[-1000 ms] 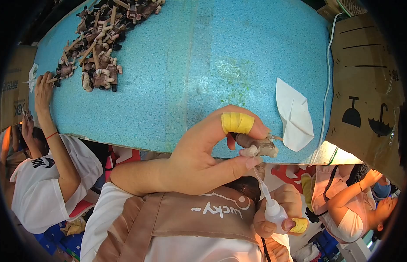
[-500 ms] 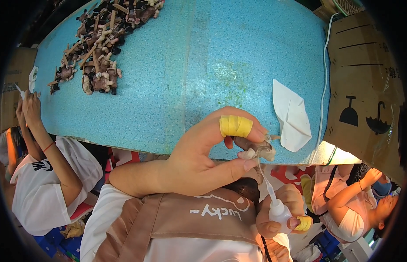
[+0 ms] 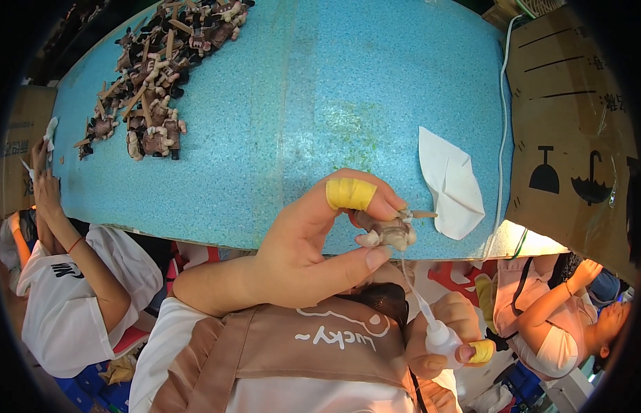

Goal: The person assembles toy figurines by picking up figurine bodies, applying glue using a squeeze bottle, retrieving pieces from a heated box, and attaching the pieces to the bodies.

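Pinched between the thumb and fingers of my left hand point(image 3: 313, 234) is a small brown-and-cream figurine point(image 3: 389, 230), with a short wooden stick jutting out to its right. Yellow tape wraps one finger of that hand. Lower and to the right, my right hand point(image 3: 448, 330) is closed round a small white squeeze bottle point(image 3: 441, 342), its thumb also taped in yellow. The bottle's long thin nozzle point(image 3: 420, 303) points up toward the underside of the figurine. Whether the tip touches it I cannot tell.
Several similar figurines with wooden sticks lie heaped point(image 3: 155, 82) at the table's far left. A folded white paper point(image 3: 455, 182) lies on the blue tabletop point(image 3: 286, 138). A white cable point(image 3: 503, 138) runs beside a cardboard box point(image 3: 568, 117). Other people sit left point(image 3: 93, 289) and right point(image 3: 548, 316).
My left hand and the figurine have shifted slightly left in the picture, and more of the stick shows. The bottle stays almost in place. At the far left, a co-worker's hands have moved.
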The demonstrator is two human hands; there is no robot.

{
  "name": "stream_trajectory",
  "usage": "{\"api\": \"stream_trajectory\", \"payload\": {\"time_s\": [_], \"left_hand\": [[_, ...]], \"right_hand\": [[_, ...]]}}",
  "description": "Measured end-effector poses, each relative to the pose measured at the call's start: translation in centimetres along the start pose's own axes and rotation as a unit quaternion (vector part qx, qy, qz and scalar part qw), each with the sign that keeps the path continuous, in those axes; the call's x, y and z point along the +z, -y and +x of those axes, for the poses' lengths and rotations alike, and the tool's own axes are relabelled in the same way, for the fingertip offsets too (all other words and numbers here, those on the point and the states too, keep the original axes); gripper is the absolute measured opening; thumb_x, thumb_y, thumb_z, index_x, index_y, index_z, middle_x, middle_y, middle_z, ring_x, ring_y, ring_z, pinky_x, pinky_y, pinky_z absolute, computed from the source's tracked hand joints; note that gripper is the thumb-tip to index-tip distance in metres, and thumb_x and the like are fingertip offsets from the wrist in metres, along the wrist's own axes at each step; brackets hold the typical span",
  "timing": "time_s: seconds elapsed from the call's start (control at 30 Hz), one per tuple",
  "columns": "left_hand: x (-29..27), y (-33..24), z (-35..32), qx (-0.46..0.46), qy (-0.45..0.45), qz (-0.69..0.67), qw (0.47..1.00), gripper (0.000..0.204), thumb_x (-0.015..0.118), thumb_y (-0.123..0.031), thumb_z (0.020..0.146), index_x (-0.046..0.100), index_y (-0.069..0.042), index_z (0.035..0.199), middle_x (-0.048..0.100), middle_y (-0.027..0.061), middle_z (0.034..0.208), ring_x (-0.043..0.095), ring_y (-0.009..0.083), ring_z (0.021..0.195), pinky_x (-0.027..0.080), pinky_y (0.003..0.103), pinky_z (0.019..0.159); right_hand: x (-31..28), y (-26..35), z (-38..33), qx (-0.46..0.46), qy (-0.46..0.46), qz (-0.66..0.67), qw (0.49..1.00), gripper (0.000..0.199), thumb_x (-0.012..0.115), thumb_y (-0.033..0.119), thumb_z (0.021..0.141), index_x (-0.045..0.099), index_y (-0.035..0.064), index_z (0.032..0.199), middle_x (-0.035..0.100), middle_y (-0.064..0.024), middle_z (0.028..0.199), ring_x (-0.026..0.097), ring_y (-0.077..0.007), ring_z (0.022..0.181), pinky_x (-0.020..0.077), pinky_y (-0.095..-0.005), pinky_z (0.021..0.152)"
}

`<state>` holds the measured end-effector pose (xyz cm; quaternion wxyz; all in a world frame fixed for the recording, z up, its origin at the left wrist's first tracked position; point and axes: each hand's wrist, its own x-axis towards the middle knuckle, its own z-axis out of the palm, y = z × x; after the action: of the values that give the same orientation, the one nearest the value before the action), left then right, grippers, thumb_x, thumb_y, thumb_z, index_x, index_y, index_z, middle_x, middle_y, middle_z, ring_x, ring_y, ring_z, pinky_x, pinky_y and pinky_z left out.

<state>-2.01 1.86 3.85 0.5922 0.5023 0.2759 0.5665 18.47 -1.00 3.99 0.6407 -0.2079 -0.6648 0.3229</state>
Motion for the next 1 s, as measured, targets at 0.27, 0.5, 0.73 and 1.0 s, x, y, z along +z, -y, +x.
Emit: {"api": "stream_trajectory", "payload": {"time_s": [0.27, 0.5, 0.73, 1.0], "left_hand": [[0.0, -0.4, 0.1, -0.021, 0.006, -0.046, 0.999, 0.031, 0.057, 0.001, 0.077, 0.043, -0.008, 0.104, 0.042, 0.0151, 0.111, 0.05, 0.0204, 0.093, 0.043, 0.034, 0.081], [0.4, -0.3, 0.4, -0.026, 0.004, -0.031, 0.999, 0.031, 0.057, 0.0, 0.078, 0.043, -0.008, 0.104, 0.042, 0.0148, 0.111, 0.05, 0.0201, 0.093, 0.043, 0.034, 0.08], [0.5, -0.2, 0.3, -0.007, 0.0, -0.042, 0.999, 0.031, 0.056, 0.0, 0.078, 0.043, -0.007, 0.105, 0.043, 0.015, 0.111, 0.05, 0.02, 0.093, 0.043, 0.033, 0.081], [0.6, -0.2, 0.2, -0.036, -0.019, -0.031, 0.999, 0.033, 0.056, 0.0, 0.078, 0.043, -0.007, 0.108, 0.044, 0.0147, 0.11, 0.05, 0.019, 0.094, 0.041, 0.033, 0.083]], "right_hand": [[0.1, 0.1, -0.1, 0.015, 0.005, -0.03, 0.999, 0.037, 0.063, 0.033, 0.077, 0.037, 0.0111, 0.092, 0.038, -0.0014, 0.059, 0.034, -0.0131, 0.045, 0.0259, -0.028, 0.044], [-0.6, -0.2, 0.1, 0.016, 0.016, -0.013, 1.0, 0.037, 0.063, 0.031, 0.077, 0.038, 0.0091, 0.091, 0.041, -0.002, 0.06, 0.037, -0.0135, 0.044, 0.027, -0.0276, 0.041], [-0.7, 0.2, 0.5, 0.046, 0.029, 0.012, 0.998, 0.036, 0.064, 0.028, 0.075, 0.037, 0.009, 0.089, 0.041, -0.002, 0.06, 0.037, -0.0131, 0.044, 0.0264, -0.0286, 0.043], [-0.8, 0.2, -0.5, 0.061, -0.009, 0.011, 0.998, 0.034, 0.066, 0.023, 0.071, 0.038, 0.0111, 0.086, 0.037, 0.0011, 0.062, 0.03, -0.0123, 0.05, 0.023, -0.0298, 0.051]]}}
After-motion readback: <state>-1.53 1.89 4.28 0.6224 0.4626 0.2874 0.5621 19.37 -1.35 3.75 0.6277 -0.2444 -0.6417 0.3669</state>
